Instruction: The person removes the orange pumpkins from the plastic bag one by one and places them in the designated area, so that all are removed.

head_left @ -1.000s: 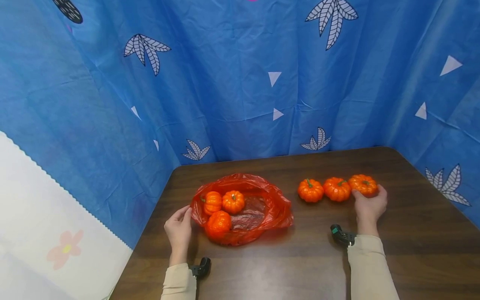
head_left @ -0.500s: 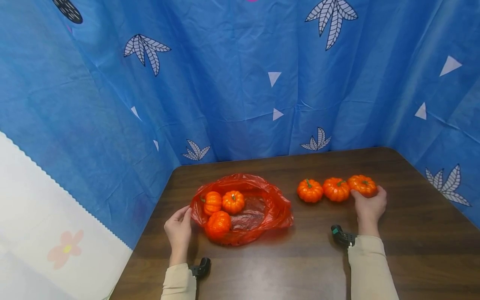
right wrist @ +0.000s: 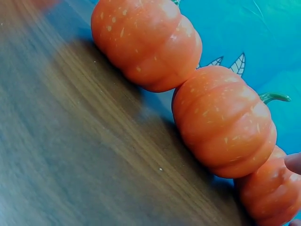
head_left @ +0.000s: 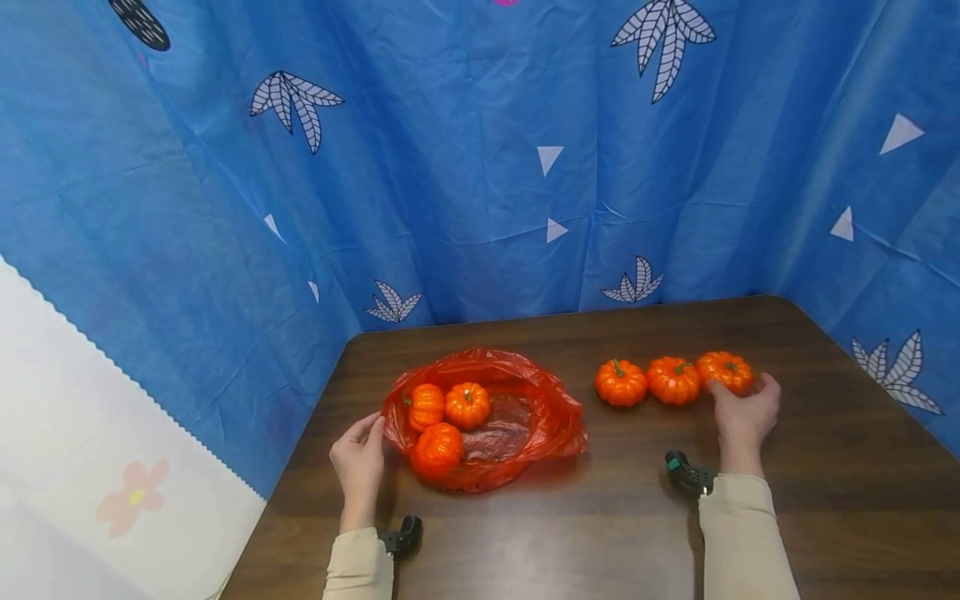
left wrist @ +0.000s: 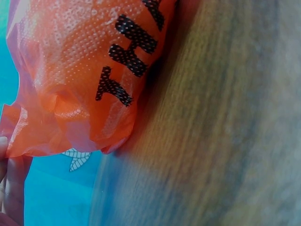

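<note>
Across the dark tabletop [head_left: 540,542], pinching a red bag [head_left: 562,421] with the left hand [head_left: 356,464], and with the right hand [head_left: 744,421] at the end pumpkin [head_left: 722,367] of a row.
Gripping the bag's left rim between thumb and fingertips, beside a wide upward mouth with three pumpkins [head_left: 437,450] inside, bunched toward the left; black lettering [left wrist: 127,52] on the plastic. Well apart to the right, spread loosely rather than clenched: thumb at the near side of the end pumpkin, fingers by its right side, their contact impossible to tell. Next along, a middle pumpkin [head_left: 672,382], then a left pumpkin [head_left: 619,385]; behind everything, a blue curtain [head_left: 465,167].
</note>
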### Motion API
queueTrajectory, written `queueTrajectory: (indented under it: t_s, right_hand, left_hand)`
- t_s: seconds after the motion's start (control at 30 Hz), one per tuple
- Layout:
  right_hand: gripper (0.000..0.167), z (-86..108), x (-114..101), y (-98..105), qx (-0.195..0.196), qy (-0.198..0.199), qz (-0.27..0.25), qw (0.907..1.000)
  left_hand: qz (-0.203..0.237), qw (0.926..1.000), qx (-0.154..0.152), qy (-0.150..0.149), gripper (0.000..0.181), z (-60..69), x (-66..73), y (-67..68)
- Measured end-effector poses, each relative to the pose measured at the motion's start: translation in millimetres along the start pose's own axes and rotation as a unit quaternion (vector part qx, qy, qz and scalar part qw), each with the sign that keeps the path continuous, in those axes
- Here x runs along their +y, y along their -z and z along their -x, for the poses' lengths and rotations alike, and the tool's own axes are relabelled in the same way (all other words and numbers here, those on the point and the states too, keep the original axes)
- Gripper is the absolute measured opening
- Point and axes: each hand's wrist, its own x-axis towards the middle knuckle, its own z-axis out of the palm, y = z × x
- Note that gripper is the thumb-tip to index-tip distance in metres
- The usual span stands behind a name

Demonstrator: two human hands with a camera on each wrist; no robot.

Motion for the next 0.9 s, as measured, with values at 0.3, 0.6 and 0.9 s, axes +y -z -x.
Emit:
queueTrajectory:
  t_s: [0.3, 0.6, 0.9]
  right_hand:
    - [0.081, 4.4, -10.4, 2.8, 0.017, 0.049, 0.042, 0.9978]
    - [0.078, 18.0, -32.9, -0.6, 0.029, 0.098, 0.044, 0.9938]
    - [0.075, 50.6, -52.2, -28.1, -0.013, 0.175, 0.053, 0.983]
  left_hand:
    - [-0.004, 1.0, -0.001, 0.002, 0.025, 0.3, -1.5, -0.5]
    - [-0.006, 1.0, -0.002, 0.002, 0.027, 1.2, 0.5, 1.1]
    - [-0.002, 1.0, 0.002, -0.001, 0.024, 1.4, 0.3, -0.3]
